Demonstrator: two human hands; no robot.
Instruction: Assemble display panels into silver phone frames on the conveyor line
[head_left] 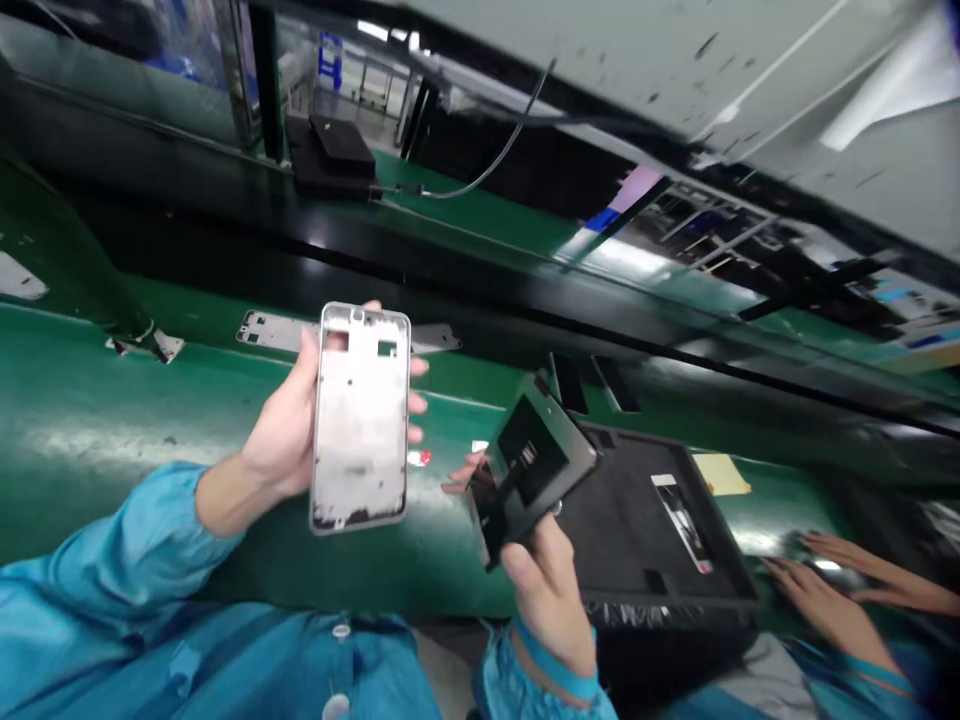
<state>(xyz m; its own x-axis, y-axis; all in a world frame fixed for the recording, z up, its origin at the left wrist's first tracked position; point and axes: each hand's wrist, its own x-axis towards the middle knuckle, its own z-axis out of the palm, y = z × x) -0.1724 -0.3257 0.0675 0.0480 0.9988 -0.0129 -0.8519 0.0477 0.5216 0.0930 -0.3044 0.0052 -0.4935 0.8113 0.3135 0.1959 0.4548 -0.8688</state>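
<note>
My left hand (285,430) is wrapped round a silvery phone frame (360,420), held upright above the green bench with its flat inner face toward me. Two small cut-outs show near the frame's top. In my right hand (551,590) is a phone assembly (525,460), tilted, with dark parts on its visible face; I cannot make out exactly which parts these are. The thumb and fingers grip it at its lower edge, and some fingertips show beyond its left side. The two pieces are apart.
A black tray (622,510) at the right holds a white-and-black strip (681,523). Behind it lie two dark phone-like slabs (568,383) and a yellow note (721,474). Another person's hands (825,590) work at far right. A metal post (82,240) stands at left.
</note>
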